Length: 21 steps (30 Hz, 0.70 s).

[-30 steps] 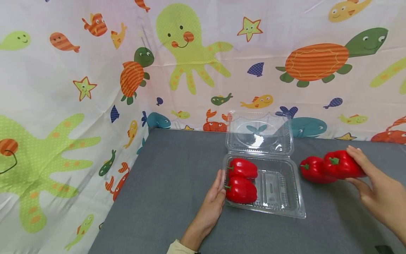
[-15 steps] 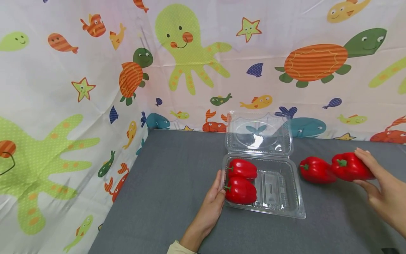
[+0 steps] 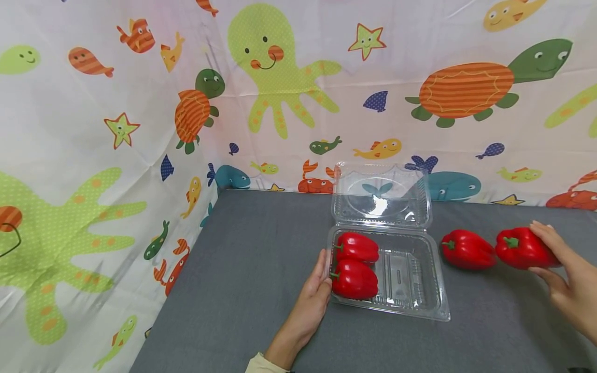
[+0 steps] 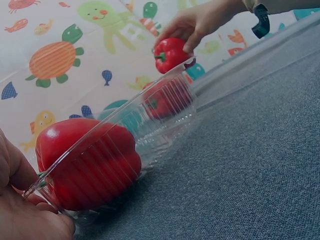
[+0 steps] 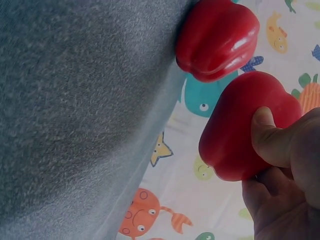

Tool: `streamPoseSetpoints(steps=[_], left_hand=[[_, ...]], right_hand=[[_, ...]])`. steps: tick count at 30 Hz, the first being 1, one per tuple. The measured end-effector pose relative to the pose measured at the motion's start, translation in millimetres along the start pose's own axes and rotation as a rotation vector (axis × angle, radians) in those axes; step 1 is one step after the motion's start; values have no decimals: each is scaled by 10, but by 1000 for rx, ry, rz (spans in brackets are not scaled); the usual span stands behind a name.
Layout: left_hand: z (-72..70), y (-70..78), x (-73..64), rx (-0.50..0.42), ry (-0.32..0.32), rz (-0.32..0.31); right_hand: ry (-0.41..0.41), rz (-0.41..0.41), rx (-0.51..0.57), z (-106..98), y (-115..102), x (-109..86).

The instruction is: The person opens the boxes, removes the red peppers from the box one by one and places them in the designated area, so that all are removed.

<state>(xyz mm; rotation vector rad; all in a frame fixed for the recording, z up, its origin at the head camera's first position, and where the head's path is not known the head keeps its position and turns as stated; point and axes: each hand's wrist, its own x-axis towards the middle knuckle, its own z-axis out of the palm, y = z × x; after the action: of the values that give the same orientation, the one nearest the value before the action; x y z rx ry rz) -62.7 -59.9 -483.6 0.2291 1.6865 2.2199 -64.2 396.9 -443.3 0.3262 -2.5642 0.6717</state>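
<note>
My left hand [image 3: 309, 300] grips the left wall of a clear plastic clamshell container [image 3: 410, 305], its thumb at the rim in the left wrist view. Inside, along the left side, lie two red bell peppers, a back one [image 3: 358, 247] and a front one [image 3: 355, 281]. To the right of the container my right hand [image 3: 571, 280] holds another red bell pepper [image 3: 527, 248] with its green stem facing left. The right wrist view shows the thumb pressed on that pepper [image 5: 240, 135]. Between it and the container, one more red bell pepper [image 3: 468, 249] lies on the grey cloth.
The container's transparent lid [image 3: 380, 199] stands raised at the back, near the patterned curtain [image 3: 298, 77] printed with sea animals. Grey cloth [image 3: 242, 280] covers the table, and the curtain also runs along the left side.
My right hand has moved right and slightly toward me with its bell pepper, opening a small gap from the pepper on the cloth. My left hand and the container stay in place.
</note>
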Motion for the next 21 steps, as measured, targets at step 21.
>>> streamPoseSetpoints(steps=[21], left_hand=[[-2, 4, -4, 0, 6, 4]], right_hand=[[-26, 3, 31, 31, 196, -71]])
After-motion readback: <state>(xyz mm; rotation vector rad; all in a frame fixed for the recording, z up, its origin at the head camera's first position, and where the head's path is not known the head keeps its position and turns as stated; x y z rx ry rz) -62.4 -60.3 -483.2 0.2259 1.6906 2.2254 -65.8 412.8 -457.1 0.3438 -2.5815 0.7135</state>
